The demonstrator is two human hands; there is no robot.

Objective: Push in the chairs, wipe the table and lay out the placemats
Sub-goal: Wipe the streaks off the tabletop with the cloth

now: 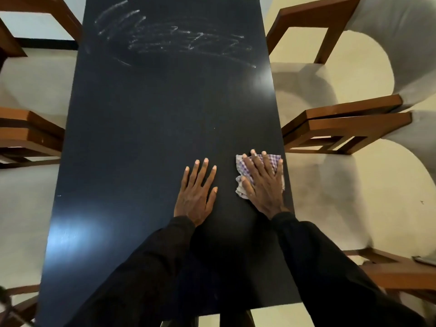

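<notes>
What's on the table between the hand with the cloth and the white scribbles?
Nothing. In the head view, only bare dark table lies between the right hand on the cloth and the white scribbles.

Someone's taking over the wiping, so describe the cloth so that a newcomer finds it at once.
Start at the long black table and go to its near right edge. There, under the flat right hand, lies the cloth. It is crumpled and purple-and-white checked, the only fabric on the tabletop; the left hand beside it rests on bare surface.
</notes>
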